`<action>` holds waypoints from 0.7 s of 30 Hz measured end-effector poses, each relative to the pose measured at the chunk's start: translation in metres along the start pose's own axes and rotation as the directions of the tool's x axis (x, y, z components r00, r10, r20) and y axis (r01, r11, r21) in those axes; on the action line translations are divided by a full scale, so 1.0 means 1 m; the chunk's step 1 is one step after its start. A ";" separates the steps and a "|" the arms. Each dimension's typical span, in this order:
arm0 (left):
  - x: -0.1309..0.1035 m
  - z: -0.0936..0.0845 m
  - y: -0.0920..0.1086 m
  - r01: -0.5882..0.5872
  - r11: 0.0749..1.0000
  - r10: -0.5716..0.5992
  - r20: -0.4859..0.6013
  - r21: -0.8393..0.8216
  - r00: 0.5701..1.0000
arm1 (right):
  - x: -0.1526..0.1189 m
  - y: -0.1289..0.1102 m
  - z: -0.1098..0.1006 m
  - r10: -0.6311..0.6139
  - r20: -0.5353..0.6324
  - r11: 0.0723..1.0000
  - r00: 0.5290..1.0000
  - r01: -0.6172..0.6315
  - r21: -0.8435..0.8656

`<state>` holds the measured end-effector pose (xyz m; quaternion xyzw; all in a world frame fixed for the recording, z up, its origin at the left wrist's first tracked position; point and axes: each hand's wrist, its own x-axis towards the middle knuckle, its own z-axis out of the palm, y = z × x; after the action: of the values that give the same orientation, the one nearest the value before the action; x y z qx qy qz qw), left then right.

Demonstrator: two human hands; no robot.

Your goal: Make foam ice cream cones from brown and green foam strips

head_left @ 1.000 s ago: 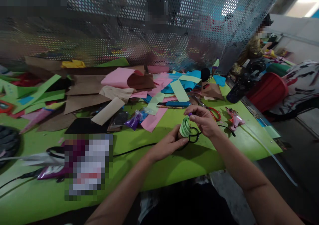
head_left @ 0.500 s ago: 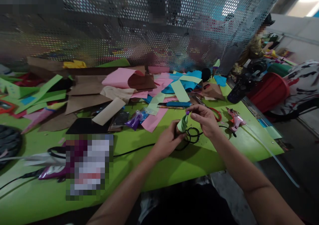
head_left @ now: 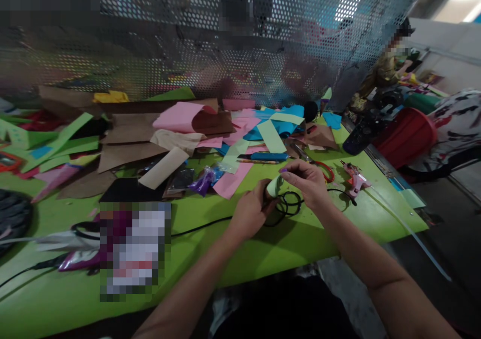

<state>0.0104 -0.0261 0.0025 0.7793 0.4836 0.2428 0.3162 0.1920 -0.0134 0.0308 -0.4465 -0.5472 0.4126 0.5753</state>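
Note:
A small light green rolled piece (head_left: pixel 274 186) with a brown lower part is wrapped in the fingers of my left hand (head_left: pixel 252 210). My right hand (head_left: pixel 306 180) pinches a small purple piece (head_left: pixel 283 170) at the upper end of the green roll. Just below the hands, a coiled black cable (head_left: pixel 291 204) lies on the green table (head_left: pixel 263 259). Farther right rests a pink glue gun (head_left: pixel 356 180), and red-handled scissors (head_left: pixel 325 171) lie behind my right hand.
Pink, blue, brown and green sheets (head_left: pixel 176 116) are heaped along the perforated metal panel (head_left: pixel 210 58). A blue cutter (head_left: pixel 268 156) lies before them. A dark bottle (head_left: pixel 356 136) and red bucket (head_left: pixel 408 136) stand right. A person (head_left: pixel 385 71) is at the back right.
The fingers of my right hand have closed over the purple piece, which now shows less. My left hand has turned slightly around the green roll.

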 end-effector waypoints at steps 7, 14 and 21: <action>-0.002 -0.001 -0.001 0.010 0.998 -0.010 -0.011 -0.061 1.000 | -0.001 -0.006 -0.002 -0.065 0.026 0.990 0.998 0.068 -0.120; -0.001 -0.001 0.000 0.044 0.989 -0.041 0.022 -0.142 0.999 | 0.001 -0.006 -0.003 -0.008 0.050 0.999 0.999 0.006 0.042; -0.001 -0.003 0.003 0.043 0.988 -0.036 0.045 -0.151 0.998 | 0.000 -0.009 -0.001 -0.110 0.002 0.990 0.994 0.110 -0.085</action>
<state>0.0098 -0.0272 0.0065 0.7481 0.4722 0.2560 0.3896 0.1933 -0.0158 0.0394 -0.4403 -0.5871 0.3559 0.5786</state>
